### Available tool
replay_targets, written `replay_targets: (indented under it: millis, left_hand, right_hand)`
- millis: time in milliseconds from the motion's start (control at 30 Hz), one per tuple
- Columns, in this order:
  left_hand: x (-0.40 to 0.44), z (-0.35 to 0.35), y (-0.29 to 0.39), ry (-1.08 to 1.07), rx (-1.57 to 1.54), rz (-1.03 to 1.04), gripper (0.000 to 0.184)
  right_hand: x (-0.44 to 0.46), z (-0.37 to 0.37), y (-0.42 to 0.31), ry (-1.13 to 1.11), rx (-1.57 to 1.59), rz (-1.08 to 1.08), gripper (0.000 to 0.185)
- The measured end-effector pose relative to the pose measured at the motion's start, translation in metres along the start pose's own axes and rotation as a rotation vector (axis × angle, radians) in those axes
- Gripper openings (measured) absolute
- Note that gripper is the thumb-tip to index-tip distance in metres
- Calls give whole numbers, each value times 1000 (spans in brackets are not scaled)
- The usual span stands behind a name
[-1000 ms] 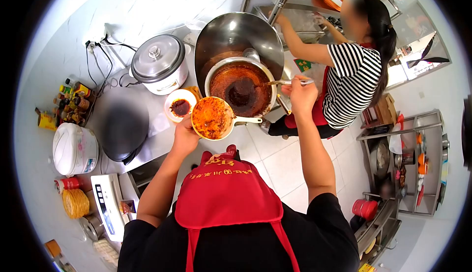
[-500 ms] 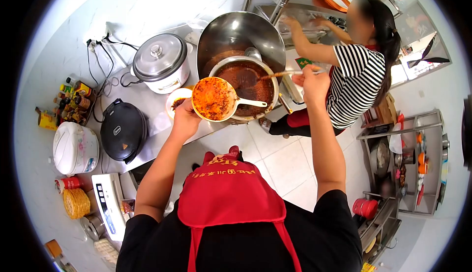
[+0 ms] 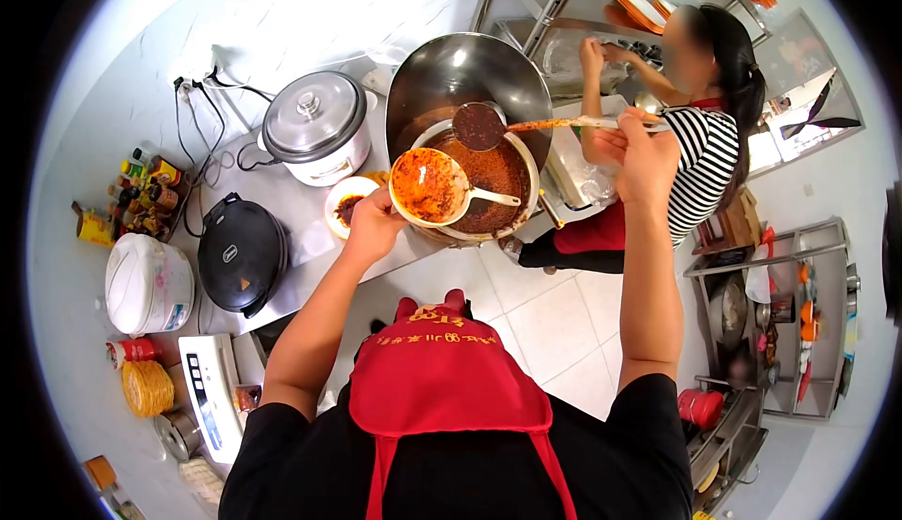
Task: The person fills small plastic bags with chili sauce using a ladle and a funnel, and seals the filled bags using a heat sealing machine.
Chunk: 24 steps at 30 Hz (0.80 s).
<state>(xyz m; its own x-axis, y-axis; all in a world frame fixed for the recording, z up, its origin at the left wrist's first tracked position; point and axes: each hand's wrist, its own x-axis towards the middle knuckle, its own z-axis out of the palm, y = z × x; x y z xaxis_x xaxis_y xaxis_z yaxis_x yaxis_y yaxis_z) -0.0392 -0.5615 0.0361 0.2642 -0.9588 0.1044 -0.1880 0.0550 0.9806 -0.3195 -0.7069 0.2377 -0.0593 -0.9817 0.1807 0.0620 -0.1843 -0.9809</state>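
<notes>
My left hand [image 3: 378, 229] is closed on the rim of a pale scoop [image 3: 425, 185] coated with orange-red sauce, its handle pointing right. My right hand [image 3: 643, 158] grips the end of a long-handled ladle [image 3: 479, 127], whose round bowl holds dark red-brown sauce. The ladle hangs over a metal pot [image 3: 533, 182] with reddish-brown sauce inside. Behind the pot stands a large, shiny steel basin [image 3: 460, 64]. A white bowl [image 3: 334, 225] with dark sauce sits left of the scoop, partly behind my left hand.
A rice cooker [image 3: 315, 125], a black round appliance [image 3: 240, 255] and a white cooker [image 3: 146, 285] stand on the counter at left, with sauce bottles [image 3: 155, 186] near the wall. A co-worker in a striped shirt [image 3: 707, 158] stands at upper right beside a metal rack. Shelves [image 3: 789, 238] line the right.
The ladle has come up out of the pot with sauce in it, as my right hand moved up and right. My left hand and the scoop shifted slightly right. The co-worker's hands moved.
</notes>
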Motion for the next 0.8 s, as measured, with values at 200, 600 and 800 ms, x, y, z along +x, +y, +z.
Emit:
replay_targets:
  millis: [200, 600, 800]
  left_hand:
    - [7, 3, 15, -14, -25, -31, 29]
    - [-2, -9, 38, 32, -127, 3, 25]
    - [-7, -16, 64, 32, -163, -59, 26]
  right_hand:
    - [-41, 17, -24, -96, -3, -69, 15]
    - [-124, -5, -13, -634, -262, -1123, 35]
    - [-121, -4, -10, -686, -326, -1235, 55]
